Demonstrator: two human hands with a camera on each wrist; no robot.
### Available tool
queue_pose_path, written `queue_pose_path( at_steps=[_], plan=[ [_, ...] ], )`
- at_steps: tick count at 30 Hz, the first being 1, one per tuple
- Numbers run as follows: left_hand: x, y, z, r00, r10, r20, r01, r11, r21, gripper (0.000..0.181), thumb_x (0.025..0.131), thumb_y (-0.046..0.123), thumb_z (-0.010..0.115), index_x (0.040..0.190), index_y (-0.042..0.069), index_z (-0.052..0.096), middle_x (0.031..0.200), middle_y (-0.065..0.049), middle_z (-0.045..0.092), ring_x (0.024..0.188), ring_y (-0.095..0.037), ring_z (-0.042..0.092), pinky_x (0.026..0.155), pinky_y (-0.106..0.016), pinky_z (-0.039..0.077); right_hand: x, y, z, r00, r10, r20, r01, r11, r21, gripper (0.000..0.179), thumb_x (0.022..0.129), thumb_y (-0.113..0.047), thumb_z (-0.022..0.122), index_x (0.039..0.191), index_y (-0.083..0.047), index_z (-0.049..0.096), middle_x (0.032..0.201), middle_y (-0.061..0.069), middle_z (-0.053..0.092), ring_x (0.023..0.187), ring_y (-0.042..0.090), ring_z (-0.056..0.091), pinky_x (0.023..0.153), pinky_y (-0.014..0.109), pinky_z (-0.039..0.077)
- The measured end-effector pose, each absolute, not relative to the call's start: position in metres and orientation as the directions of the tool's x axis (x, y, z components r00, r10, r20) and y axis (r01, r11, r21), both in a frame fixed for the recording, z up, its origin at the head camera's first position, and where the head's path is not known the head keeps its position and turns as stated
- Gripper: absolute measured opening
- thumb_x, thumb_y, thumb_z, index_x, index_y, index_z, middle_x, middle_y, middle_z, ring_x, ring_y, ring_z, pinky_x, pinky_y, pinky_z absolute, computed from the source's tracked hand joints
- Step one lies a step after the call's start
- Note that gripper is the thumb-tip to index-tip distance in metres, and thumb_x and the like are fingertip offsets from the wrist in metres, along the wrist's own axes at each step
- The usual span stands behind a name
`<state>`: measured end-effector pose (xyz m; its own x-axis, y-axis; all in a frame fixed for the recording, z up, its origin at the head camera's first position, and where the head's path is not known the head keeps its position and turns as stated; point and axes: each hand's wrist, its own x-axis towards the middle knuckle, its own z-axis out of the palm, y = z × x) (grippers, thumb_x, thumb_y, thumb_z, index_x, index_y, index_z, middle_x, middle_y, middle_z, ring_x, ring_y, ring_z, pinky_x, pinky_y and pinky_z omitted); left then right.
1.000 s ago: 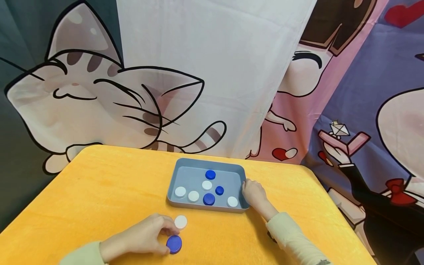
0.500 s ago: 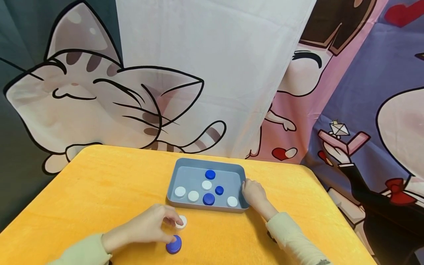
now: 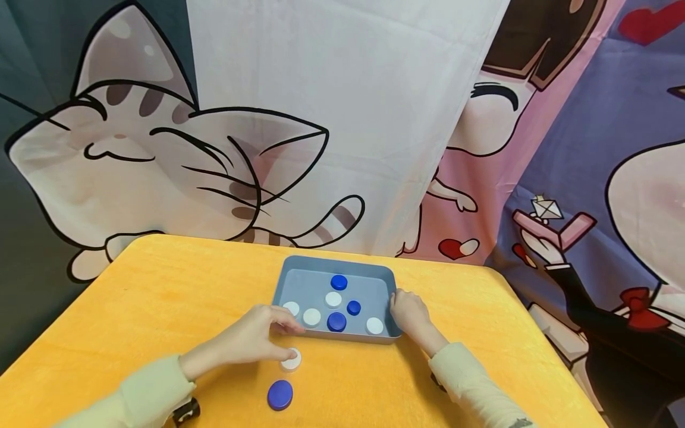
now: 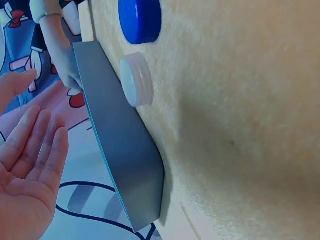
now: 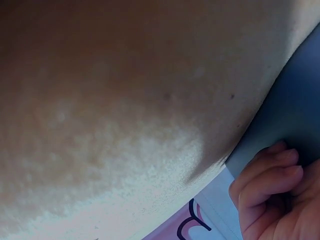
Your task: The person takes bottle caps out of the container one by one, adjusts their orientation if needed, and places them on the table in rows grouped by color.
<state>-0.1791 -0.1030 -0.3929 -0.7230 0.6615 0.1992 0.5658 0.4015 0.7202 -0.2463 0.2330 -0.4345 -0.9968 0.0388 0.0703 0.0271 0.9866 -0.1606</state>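
My left hand [image 3: 254, 336] hovers between the tray's near left corner and a white bottle cap [image 3: 292, 360], its fingertips overlapping the tray rim in the head view. In the left wrist view the left hand [image 4: 32, 170] has fingers extended and nothing between them; the white cap [image 4: 136, 80] stands apart from it on the cloth. A blue cap [image 3: 280, 395] lies nearer me. My right hand [image 3: 411, 312] holds the right edge of the blue-grey tray [image 3: 348, 336]. Its fingers [image 5: 267, 185] are curled against the tray's outer wall; the thumb is hidden.
Inside the tray lie several white caps [image 3: 312, 317] and blue caps [image 3: 336, 322]. A yellow cloth [image 3: 187, 291] covers the table. Behind it hangs a curtain [image 3: 348, 119] printed with cartoon figures.
My left hand has moved from beside the blue cap, forward over the white cap to the tray's near edge. Both loose caps stay on the cloth. The right hand and tray have not moved.
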Motion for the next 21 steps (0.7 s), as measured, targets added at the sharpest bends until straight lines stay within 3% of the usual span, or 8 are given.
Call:
queue_pose_path(
  at_steps=[7, 21],
  plan=[
    [-0.200, -0.103, -0.395, -0.737, 0.633, 0.237, 0.561, 0.376, 0.738, 0.033, 0.076, 0.022, 0.080, 0.104, 0.007, 0.072, 0.101, -0.008, 0.072, 0.091, -0.022, 0.067, 0.082, -0.028, 0.055, -0.246, 0.233, -0.435, -0.993, 0.033, 0.114, 0.014, 0.986, -0.165, 0.028, 0.097, -0.016, 0.050, 0.087, 0.005, 0.064, 0.073, 0.021, 0.065, 0.066, 0.034, 0.065, 0.057, 0.043, 0.053],
    [-0.249, -0.110, -0.408, -0.767, 0.586, 0.260, 0.572, 0.443, 0.690, 0.040, 0.076, 0.020, 0.079, 0.108, 0.000, 0.069, 0.107, -0.012, 0.072, 0.099, -0.030, 0.066, 0.090, -0.038, 0.053, -0.246, 0.233, -0.435, -0.995, 0.038, 0.097, 0.020, 0.985, -0.172, 0.028, 0.098, -0.016, 0.049, 0.087, 0.005, 0.065, 0.070, 0.018, 0.064, 0.064, 0.031, 0.064, 0.055, 0.040, 0.052]
  ],
)
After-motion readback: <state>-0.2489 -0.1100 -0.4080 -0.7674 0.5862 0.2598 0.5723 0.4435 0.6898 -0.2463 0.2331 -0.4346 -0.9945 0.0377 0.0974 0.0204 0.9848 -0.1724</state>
